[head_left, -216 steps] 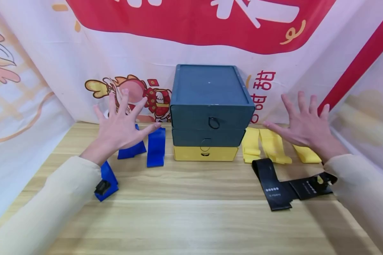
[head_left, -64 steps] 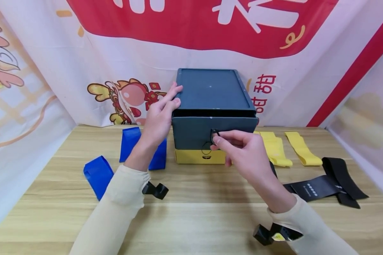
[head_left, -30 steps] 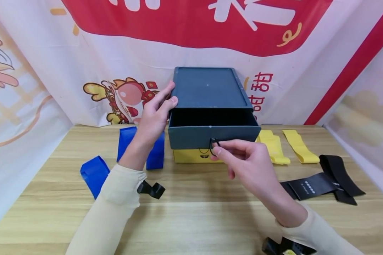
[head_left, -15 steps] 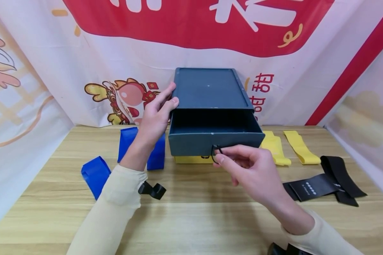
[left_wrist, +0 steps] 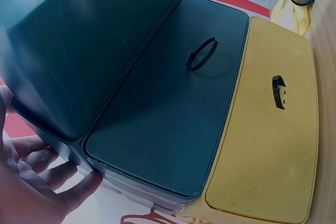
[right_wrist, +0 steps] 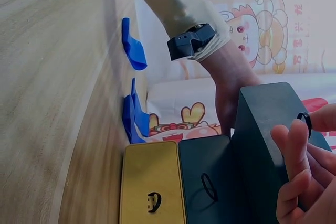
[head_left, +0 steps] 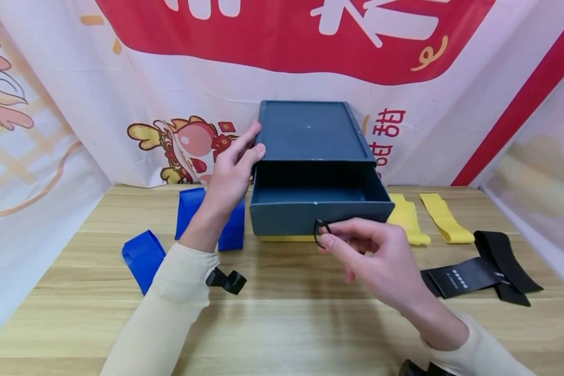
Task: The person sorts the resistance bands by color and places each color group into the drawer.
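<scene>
A dark blue drawer unit [head_left: 310, 130] stands at the back of the table. Its top drawer [head_left: 282, 219] is pulled well out, and I see nothing inside. My right hand [head_left: 380, 256] pinches the black loop pull [head_left: 315, 235] on that drawer's front between thumb and fingers. Against the unit's left side rests my left hand [head_left: 230, 177], thumb near the top front edge and fingers along the side wall. In the left wrist view, the middle blue drawer [left_wrist: 152, 124] and the yellow bottom drawer [left_wrist: 262, 140] are closed, each with its own black pull.
Blue strips [head_left: 143, 258] lie at the left on the wooden table [head_left: 282, 334]. Yellow strips [head_left: 444, 222] are right of the unit, and black straps [head_left: 462, 277] are nearer at the right. A printed cloth [head_left: 216, 78] hangs behind.
Both hands, first raised and spread, have come to the unit. My right hand has drawn the top drawer out toward me by its loop. My left hand has stayed on the unit's side.
</scene>
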A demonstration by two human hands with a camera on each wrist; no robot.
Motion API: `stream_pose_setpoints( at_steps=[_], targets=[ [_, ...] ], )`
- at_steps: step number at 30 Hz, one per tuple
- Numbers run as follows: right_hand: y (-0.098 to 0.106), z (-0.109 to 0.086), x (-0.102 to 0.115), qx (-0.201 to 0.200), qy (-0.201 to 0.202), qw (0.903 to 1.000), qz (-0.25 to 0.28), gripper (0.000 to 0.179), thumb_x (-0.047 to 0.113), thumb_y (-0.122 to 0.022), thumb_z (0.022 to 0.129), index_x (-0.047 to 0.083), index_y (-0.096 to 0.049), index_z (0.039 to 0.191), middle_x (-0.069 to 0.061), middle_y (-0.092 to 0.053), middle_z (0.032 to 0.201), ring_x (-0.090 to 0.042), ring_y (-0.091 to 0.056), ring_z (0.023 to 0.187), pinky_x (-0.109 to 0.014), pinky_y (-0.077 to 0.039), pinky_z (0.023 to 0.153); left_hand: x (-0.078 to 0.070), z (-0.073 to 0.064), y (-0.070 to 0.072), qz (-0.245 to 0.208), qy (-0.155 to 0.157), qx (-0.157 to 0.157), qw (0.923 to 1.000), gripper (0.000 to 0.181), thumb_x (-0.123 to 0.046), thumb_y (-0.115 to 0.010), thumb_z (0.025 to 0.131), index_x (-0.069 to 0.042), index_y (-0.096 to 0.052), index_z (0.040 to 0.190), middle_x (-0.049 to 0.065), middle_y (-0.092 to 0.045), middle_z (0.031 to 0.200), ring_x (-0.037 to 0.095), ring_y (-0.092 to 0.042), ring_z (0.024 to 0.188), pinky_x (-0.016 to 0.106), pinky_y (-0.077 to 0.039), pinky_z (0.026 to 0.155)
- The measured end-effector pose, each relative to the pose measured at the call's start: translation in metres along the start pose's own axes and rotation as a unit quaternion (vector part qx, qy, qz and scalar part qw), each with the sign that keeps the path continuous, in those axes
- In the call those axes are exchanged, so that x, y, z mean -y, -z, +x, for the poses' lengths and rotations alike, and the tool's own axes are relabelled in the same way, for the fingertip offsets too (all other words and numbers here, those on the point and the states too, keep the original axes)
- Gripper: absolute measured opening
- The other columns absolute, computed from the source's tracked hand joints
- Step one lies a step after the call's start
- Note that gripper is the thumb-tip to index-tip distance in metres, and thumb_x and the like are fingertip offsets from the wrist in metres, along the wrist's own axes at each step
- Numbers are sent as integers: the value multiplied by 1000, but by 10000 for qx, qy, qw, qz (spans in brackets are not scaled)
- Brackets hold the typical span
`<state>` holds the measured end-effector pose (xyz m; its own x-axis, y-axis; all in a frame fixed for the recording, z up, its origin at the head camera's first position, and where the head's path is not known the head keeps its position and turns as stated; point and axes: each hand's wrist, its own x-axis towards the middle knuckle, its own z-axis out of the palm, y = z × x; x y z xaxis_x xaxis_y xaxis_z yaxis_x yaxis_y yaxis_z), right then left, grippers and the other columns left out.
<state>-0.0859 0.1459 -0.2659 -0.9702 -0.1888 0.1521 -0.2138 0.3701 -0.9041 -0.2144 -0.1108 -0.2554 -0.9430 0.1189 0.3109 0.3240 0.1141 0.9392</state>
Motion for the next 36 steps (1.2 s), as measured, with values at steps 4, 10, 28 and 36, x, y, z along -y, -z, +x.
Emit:
stream_pose_setpoints(
  at_steps=[4, 10, 28, 36],
  targets=[
    [1, -2, -1, 29, 41, 10000, -11, 19, 27, -77, 99, 18, -81, 115, -5, -82, 100, -25, -62, 53, -32, -54, 54, 0, 0, 0, 21, 12, -1, 10000, 54, -31, -51, 113, -22, -40, 165, -11, -35, 173, 6, -29, 162, 32, -29, 133],
    [2, -5, -1, 65, 82, 9999, -83, 20, 26, -77, 99, 17, -81, 117, -7, -82, 100, -24, -63, 53, -32, -53, 55, 0, 0, 0, 38, -16, 14, 10000, 55, -32, -51, 113, -22, -40, 165, -11, -35, 173, 6, -29, 162, 33, -29, 132],
    [4, -6, -6, 193, 291, 9991, -225, 22, 24, -76, 100, 15, -80, 119, -2, -82, 98, -21, -66, 55, -30, -56, 57, 0, 0, 0, 79, -6, -3, 10000, 55, -32, -51, 113, -21, -39, 165, -12, -35, 173, 5, -28, 162, 33, -28, 133],
    [6, -7, -5, 229, 279, 9992, -189, 21, 23, -75, 101, 15, -80, 119, -3, -82, 99, -21, -66, 55, -30, -58, 59, 0, 0, -1, 70, -64, 1, 10000, 55, -31, -51, 113, -19, -39, 165, -10, -36, 173, 6, -28, 162, 33, -28, 133]
  ],
)
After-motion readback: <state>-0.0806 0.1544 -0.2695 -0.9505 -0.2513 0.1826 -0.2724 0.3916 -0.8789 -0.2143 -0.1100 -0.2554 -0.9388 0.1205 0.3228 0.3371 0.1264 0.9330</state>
